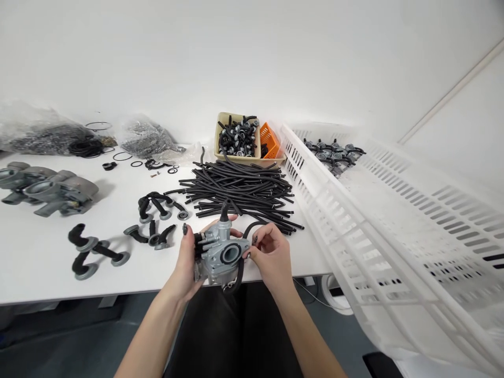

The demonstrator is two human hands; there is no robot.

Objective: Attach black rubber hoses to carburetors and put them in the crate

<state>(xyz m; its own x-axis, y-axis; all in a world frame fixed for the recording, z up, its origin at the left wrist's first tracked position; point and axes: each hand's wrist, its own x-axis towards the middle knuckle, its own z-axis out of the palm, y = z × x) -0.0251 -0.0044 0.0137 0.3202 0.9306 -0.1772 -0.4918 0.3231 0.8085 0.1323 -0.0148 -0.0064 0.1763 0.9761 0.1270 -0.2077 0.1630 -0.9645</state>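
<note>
A grey metal carburetor (220,247) is held over the table's front edge, with its round bore turned toward me. My left hand (188,265) is wrapped round its left side. A black rubber hose (240,273) loops from the bottom of the carburetor up along its right side. My right hand (271,252) has thumb and fingers pinched on this hose beside the flange. A black elbow boot (224,211) sticks up from the carburetor's top. Just beyond it lies a pile of loose black hoses (240,184).
Capped black boots (90,244) lie at left, near more carburetors (59,191). At the back stand a cream bin (218,137) of boots and an orange basket (268,137). A large white crate (334,210) with carburetors inside borders the right. Plastic bags (144,135) sit along the wall.
</note>
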